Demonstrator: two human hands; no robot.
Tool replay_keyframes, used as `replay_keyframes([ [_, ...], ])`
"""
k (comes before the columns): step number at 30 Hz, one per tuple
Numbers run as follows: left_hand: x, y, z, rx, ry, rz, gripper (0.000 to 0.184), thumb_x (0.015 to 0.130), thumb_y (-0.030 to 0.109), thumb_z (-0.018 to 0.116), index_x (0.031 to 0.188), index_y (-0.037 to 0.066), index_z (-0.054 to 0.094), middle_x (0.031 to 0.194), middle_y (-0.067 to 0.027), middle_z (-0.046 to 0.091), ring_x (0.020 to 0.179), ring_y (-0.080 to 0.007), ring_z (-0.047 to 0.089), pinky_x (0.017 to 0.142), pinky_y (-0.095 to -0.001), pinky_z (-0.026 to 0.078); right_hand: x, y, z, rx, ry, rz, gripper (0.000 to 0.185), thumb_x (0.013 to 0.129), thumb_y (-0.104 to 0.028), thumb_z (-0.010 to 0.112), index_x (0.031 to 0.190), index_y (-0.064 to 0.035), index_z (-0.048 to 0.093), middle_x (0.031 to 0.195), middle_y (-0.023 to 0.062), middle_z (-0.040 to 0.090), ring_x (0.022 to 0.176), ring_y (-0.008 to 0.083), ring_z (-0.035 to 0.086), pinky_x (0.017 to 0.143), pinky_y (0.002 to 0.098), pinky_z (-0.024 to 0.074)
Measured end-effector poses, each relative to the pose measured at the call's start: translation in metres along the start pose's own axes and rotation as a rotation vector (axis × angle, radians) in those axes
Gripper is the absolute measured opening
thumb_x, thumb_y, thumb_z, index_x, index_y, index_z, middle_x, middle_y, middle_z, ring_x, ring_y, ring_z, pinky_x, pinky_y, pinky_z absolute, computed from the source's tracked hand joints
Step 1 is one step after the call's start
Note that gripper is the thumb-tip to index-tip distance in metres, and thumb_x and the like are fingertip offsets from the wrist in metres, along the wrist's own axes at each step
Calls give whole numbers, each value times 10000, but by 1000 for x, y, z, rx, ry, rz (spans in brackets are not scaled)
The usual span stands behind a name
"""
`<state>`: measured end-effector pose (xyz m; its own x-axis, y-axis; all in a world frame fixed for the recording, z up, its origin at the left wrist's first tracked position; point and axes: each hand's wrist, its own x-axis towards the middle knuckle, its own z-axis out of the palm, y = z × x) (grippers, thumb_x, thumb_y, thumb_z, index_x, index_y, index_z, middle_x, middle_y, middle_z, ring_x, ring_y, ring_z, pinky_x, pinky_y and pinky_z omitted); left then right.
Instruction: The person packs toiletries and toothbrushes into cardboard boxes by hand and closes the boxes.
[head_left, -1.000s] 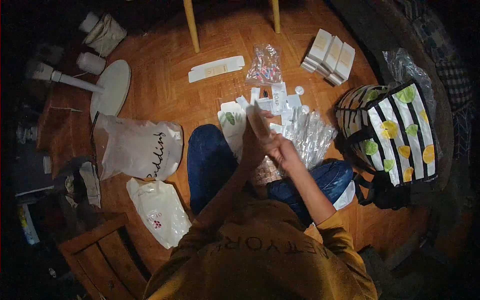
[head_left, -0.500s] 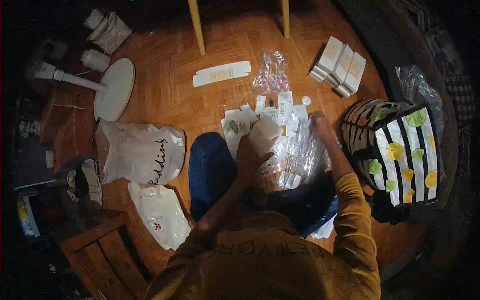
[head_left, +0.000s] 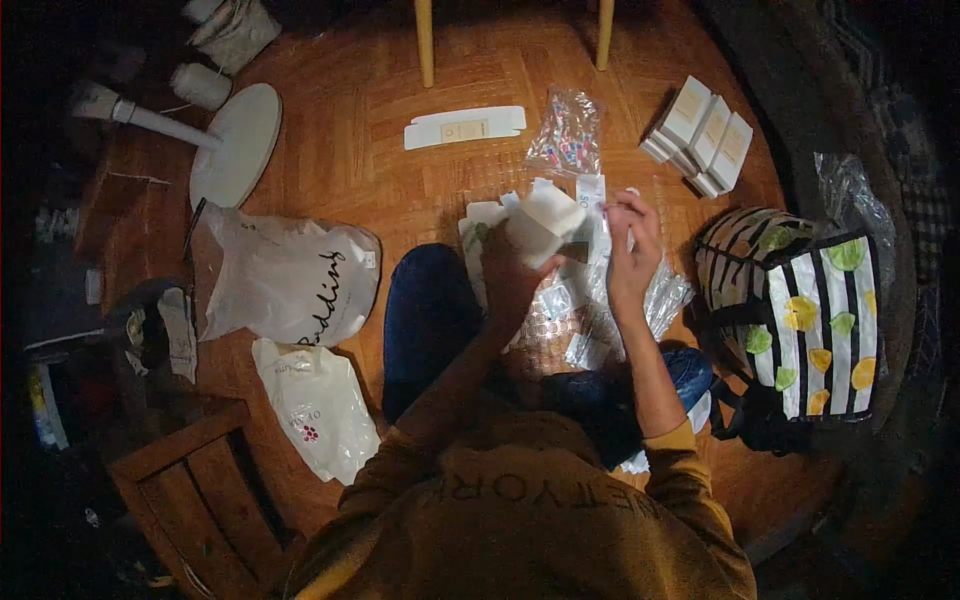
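A white box (head_left: 545, 218), slightly blurred, is in my left hand (head_left: 513, 283), whose fingers are around its lower left side. To the right of it my right hand (head_left: 634, 245) is raised with bent fingers, and whatever its fingertips hold is too small and blurred to make out. Beneath the hands lie clear plastic packets (head_left: 665, 297), a SOAP packet (head_left: 591, 190) and a white card with a green leaf print (head_left: 481, 222). Beyond them are a clear bag of small coloured pieces (head_left: 567, 135) and a flattened white carton (head_left: 464, 128).
Stacked white boxes (head_left: 700, 135) stand at the back right. A striped fruit-print bag (head_left: 822, 325) is on the right. Two plastic bags (head_left: 290, 280) (head_left: 318, 410) lie left, near a round white base (head_left: 238, 150). Wooden legs (head_left: 425, 45) rise at the back.
My right hand has come up from the plastic packets toward the white box. Earlier both hands were together. My left hand still holds the box, and the view has shifted slightly.
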<state>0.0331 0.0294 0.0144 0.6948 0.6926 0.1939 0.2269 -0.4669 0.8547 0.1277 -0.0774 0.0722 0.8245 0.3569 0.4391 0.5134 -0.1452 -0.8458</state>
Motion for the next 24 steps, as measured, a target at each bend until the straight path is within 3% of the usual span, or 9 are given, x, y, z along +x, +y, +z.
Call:
replay_keyframes([
  [2, 4, -2, -8, 58, 69, -5, 805, 528, 278, 814, 1153, -10, 397, 1049, -185, 483, 986, -357, 473, 859, -433, 369, -19, 55, 11, -142, -20, 250, 186, 719, -125, 669, 889, -67, 622, 957, 109, 558, 911, 268, 509, 795, 361, 406],
  [4, 7, -14, -13, 115, 122, 22, 821, 497, 286, 845, 1128, 25, 389, 1024, -180, 495, 973, -343, 510, 818, -419, 422, -69, 107, 15, -535, -499, 113, 302, 659, -158, 707, 931, -76, 608, 910, 96, 550, 915, 284, 501, 810, 382, 408],
  [7, 1, -19, -18, 114, 133, 38, 825, 506, 287, 839, 1142, 22, 385, 1035, -184, 494, 946, -352, 523, 797, -414, 437, -116, 121, 12, -830, -508, -185, 329, 592, -180, 738, 880, -76, 617, 912, 100, 547, 928, 293, 494, 827, 388, 403],
  [10, -9, -26, -13, 73, 111, 29, 794, 523, 285, 828, 1138, 20, 402, 1040, -181, 494, 987, -348, 500, 828, -418, 415, -108, 123, -7, -664, -510, -147, 276, 579, -131, 726, 825, -70, 618, 847, 107, 568, 846, 308, 525, 803, 390, 420],
  [12, -12, -19, -15, 98, 41, 29, 775, 531, 276, 823, 1137, 24, 410, 1038, -176, 496, 1005, -343, 486, 850, -423, 394, -91, 106, -14, -73, -264, 360, 113, 672, -9, 624, 775, -46, 594, 680, 67, 586, 638, 191, 552, 680, 330, 470],
  [13, -13, -16, -16, 132, -23, 18, 757, 539, 267, 818, 1135, 27, 418, 1037, -170, 497, 1022, -337, 472, 872, -429, 373, -74, 91, -24, 288, -175, 522, 99, 720, -10, 634, 810, -35, 598, 769, 51, 618, 697, 125, 564, 631, 273, 477],
  [18, -22, -5, -11, 183, -17, 179, 712, 540, 239, 803, 1122, 45, 443, 1005, -152, 503, 978, -335, 465, 841, -441, 349, -18, -35, -54, 200, 95, 309, 81, 785, 17, 593, 864, 7, 607, 822, 58, 625, 650, 110, 568, 554, 216, 481],
  [22, -22, 6, -8, 220, -112, 377, 676, 555, 230, 769, 1126, 84, 439, 985, -105, 484, 960, -285, 465, 830, -416, 334, -8, -48, -65, -345, -431, -43, 106, 779, -34, 611, 881, -13, 625, 808, 82, 633, 605, 119, 585, 545, 236, 452],
  [24, -25, 14, -2, 270, -145, 421, 659, 561, 214, 768, 1118, 79, 442, 1016, -107, 485, 975, -278, 461, 833, -418, 329, -1, -54, -61, -405, -496, 92, 119, 776, -53, 616, 888, -15, 625, 800, 80, 637, 604, 126, 579, 542, 246, 449],
])
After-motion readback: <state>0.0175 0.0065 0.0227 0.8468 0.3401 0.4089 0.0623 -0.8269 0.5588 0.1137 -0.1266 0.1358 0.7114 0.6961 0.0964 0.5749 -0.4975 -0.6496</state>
